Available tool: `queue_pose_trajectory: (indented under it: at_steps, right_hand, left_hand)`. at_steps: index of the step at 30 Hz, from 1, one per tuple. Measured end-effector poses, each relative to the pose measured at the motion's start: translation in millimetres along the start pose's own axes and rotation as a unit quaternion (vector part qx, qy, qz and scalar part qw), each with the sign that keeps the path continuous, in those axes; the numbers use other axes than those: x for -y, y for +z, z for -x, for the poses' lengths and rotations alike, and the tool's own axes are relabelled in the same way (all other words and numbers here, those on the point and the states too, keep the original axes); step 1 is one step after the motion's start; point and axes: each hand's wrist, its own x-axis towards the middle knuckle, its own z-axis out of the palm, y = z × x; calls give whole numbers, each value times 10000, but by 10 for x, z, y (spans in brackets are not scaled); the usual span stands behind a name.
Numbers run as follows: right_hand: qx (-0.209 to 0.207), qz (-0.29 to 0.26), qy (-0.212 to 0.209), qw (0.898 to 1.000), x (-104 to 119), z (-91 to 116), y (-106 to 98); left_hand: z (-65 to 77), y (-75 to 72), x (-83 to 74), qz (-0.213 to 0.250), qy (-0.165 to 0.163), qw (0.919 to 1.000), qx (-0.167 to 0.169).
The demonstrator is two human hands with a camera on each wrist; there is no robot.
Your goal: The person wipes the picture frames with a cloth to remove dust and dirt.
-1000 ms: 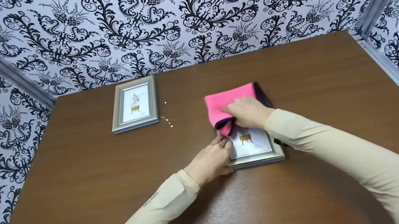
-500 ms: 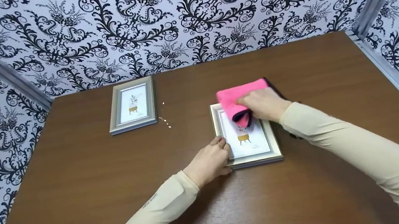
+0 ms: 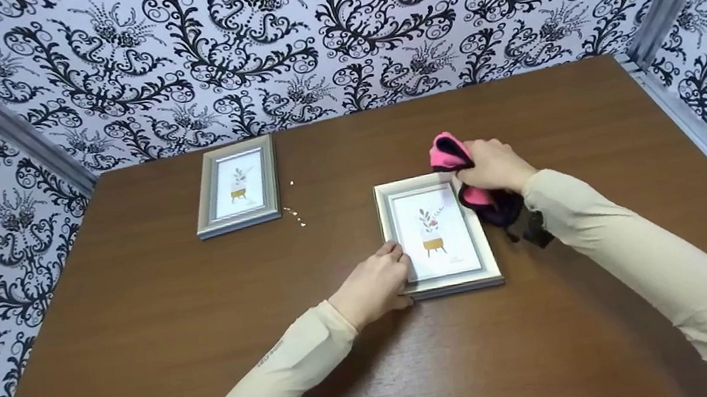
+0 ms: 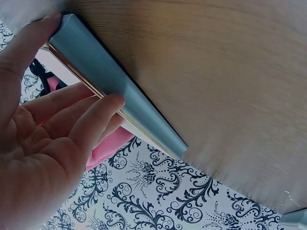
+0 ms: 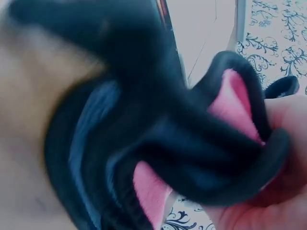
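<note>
Centrally, the near picture frame (image 3: 438, 232) lies flat between the two hands, the left hand (image 3: 373, 286) holding its near left corner with thumb and fingers along the edges, while the right hand (image 3: 498, 166), well apart from the left and farther forward, grips a bunched pink-and-black cloth (image 3: 449, 153) at the frame's far right corner. A second frame (image 3: 237, 186) lies beyond and leftward of the left hand. Compared with half a second earlier, the cloth has shifted rightward off the picture, exposing the printed sprig (image 3: 429, 221), while the left hand keeps its place.
</note>
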Motion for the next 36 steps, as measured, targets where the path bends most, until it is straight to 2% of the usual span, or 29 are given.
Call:
queue_pose_trajectory:
  at_steps: [5, 12, 16, 20, 23, 26, 36]
  right_hand:
    - [136, -287, -23, 9995, 12, 218, 41]
    - [364, -755, -90, 9964, 91, 729, 137]
    - [405, -913, -188, 9948, 126, 1001, 184]
    - [253, -865, -338, 9954, 123, 1139, 203]
    - [8, -751, -350, 9966, 99, 1120, 196]
    - [-71, -916, -184, 9956, 55, 1022, 176]
    - [5, -1611, 501, 9857, -82, 403, 81]
  left_hand:
    - [-2, 0, -1, 82, -93, 9999, 111]
    - [10, -4, 27, 188, -176, 9995, 198]
    - [14, 3, 37, 239, -171, 9995, 151]
    - [19, 10, 44, 274, -138, 9995, 124]
    - [14, -4, 46, 286, -132, 9993, 220]
    - [3, -23, 46, 320, -145, 9987, 369]
    - [-56, -52, 47, 373, -112, 9967, 717]
